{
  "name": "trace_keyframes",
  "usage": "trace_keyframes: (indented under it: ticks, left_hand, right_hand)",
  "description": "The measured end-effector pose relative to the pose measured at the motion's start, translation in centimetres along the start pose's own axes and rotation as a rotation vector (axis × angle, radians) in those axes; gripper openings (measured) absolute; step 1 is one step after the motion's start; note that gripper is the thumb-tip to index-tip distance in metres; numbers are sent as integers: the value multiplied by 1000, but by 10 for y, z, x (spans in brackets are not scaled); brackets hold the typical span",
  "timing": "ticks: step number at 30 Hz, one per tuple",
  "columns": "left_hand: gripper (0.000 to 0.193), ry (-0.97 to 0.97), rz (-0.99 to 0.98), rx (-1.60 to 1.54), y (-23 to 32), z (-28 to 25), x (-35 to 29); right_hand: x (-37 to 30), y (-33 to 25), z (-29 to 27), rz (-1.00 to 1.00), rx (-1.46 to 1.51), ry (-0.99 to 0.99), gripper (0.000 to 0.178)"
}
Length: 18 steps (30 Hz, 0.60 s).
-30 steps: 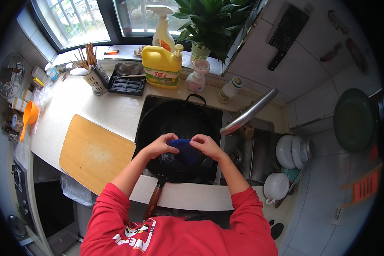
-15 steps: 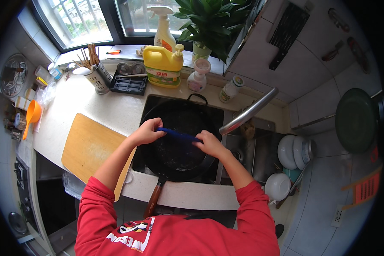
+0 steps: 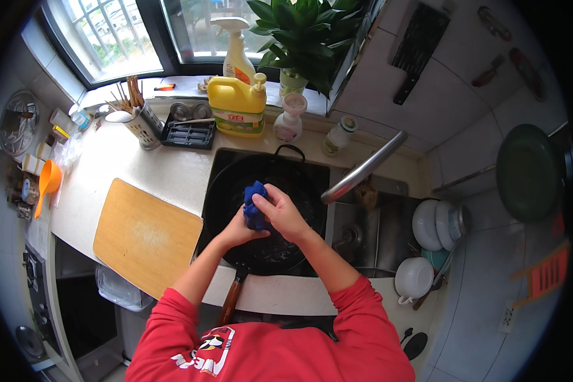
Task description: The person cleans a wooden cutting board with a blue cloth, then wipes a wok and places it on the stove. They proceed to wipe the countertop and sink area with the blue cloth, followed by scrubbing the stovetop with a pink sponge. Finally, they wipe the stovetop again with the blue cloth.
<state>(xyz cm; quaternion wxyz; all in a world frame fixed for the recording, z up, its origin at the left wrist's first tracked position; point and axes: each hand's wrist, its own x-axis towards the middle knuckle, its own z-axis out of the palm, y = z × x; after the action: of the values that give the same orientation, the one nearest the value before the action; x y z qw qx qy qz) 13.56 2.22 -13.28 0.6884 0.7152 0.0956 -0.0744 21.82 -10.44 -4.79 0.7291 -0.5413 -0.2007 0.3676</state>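
Observation:
A crumpled dark blue cloth [image 3: 255, 202] is bunched between my two hands, above a large black wok [image 3: 226, 172]. My left hand [image 3: 239, 230] grips it from below and the left. My right hand [image 3: 281, 215] closes on it from the right, with the thumb pressed against it. The wok rests in the left sink basin; its wooden handle [image 3: 231, 300] points toward me over the counter edge, and a loop handle is at its far side. Water or suds glisten on the wok's bottom. My hands hide part of the cloth and the wok.
A wooden cutting board [image 3: 148, 235] lies on the left counter. The faucet [image 3: 366, 167] reaches in from the right. Behind the sink stand a yellow detergent jug [image 3: 237, 108], a pump bottle [image 3: 290, 119] and a jar [image 3: 339, 135]. White bowls [image 3: 426, 224] are stacked at the right.
The blue cloth was stretched between my hands; now it is bunched up. Both hands have come together, the left moving right and down, the right moving left.

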Motion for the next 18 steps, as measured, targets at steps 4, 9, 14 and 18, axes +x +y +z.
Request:
trace_keyframes:
  ticks: [4, 9, 14, 18]
  left_hand:
    - [27, 255, 39, 96, -57, -7, 11]
    - [29, 384, -75, 576, -68, -16, 23]
    - [41, 249, -107, 824, -89, -12, 22]
    - [49, 184, -76, 731, -84, -4, 28]
  right_hand:
    - [-4, -12, -9, -9, 223, 155, 16]
    - [-15, 129, -127, 162, -708, 567, 28]
    - [-13, 150, -89, 308, -1627, 303, 68]
    - [-12, 204, -70, 9, -1784, -2, 75]
